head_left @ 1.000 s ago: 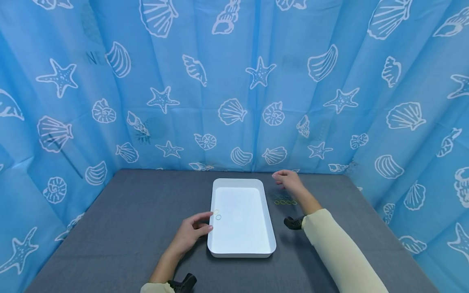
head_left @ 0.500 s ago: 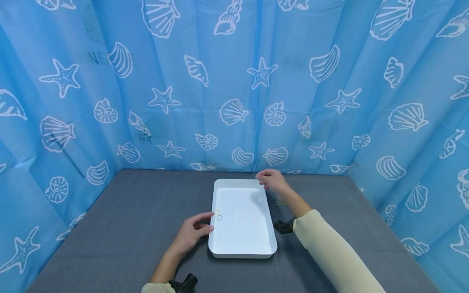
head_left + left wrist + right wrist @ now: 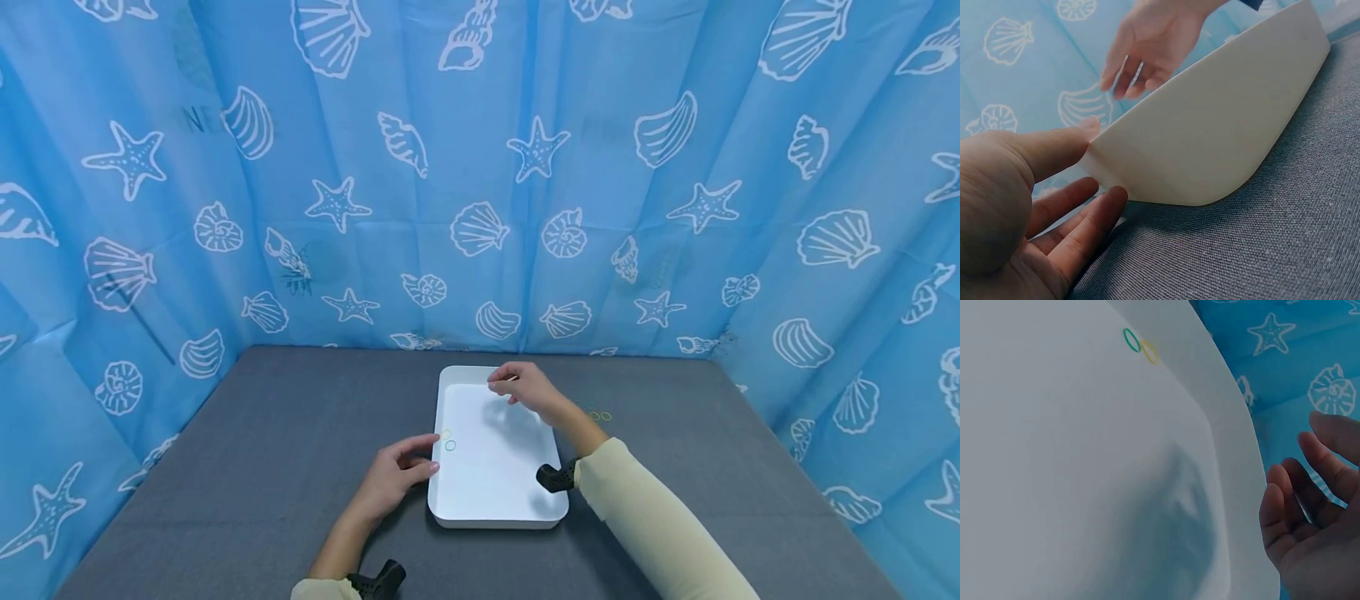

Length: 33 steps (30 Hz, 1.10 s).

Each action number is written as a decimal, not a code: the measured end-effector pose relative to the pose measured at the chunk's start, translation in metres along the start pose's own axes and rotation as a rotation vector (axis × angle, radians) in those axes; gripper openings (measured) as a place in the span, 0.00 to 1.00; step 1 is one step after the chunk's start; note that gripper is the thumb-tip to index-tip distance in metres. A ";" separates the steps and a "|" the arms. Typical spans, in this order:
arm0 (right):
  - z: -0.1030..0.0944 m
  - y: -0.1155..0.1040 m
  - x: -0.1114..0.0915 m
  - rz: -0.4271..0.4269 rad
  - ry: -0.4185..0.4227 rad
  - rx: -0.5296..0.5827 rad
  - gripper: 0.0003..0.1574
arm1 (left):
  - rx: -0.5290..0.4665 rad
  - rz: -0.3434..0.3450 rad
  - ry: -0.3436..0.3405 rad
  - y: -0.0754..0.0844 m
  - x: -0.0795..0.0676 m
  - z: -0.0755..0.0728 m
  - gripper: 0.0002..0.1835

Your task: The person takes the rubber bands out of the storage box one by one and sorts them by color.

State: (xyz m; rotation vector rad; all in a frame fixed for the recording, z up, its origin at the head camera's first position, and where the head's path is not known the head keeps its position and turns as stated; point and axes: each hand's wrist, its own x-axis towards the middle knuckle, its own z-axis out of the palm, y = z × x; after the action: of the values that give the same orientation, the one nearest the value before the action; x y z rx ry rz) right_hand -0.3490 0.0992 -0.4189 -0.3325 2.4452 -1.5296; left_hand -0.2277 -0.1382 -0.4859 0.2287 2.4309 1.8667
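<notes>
A white rectangular tray (image 3: 491,487) lies on the grey cloth. My left hand (image 3: 393,475) holds its left wall, thumb at the rim and other fingertips against the outside in the left wrist view. Inside by that wall lie a thin green ring (image 3: 1126,339) and a thin yellow ring (image 3: 1154,352), side by side. Above the far part of the tray hovers my right hand (image 3: 528,390), its fingers bent and close together. No object shows between them; anything as thin as a ring is too small to tell.
More thin yellowish rings (image 3: 607,416) lie on the grey table (image 3: 330,400) right of the tray, partly hidden by the right forearm. A blue curtain (image 3: 420,192) with white shells and starfish hangs behind and at both sides.
My right hand has moved left from beyond the loose rings, across the tray's right wall, to above its far part. The left hand and the tray stay in place.
</notes>
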 end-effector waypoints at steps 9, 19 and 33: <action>0.024 -0.006 0.003 -0.088 -0.139 -0.111 0.18 | 0.002 -0.003 -0.007 0.001 0.001 -0.001 0.23; 0.045 0.007 0.011 -0.114 -0.264 -0.109 0.18 | -0.017 0.000 -0.018 0.002 0.001 -0.001 0.23; 0.060 0.016 0.016 -0.178 -0.347 -0.324 0.18 | -0.004 0.017 -0.018 0.000 0.001 -0.001 0.23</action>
State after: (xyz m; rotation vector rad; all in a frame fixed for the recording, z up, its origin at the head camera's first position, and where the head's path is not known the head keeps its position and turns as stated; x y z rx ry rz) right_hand -0.3462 0.0499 -0.4596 -0.8198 2.4195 -1.0188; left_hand -0.2288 -0.1390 -0.4853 0.2656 2.4207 1.8674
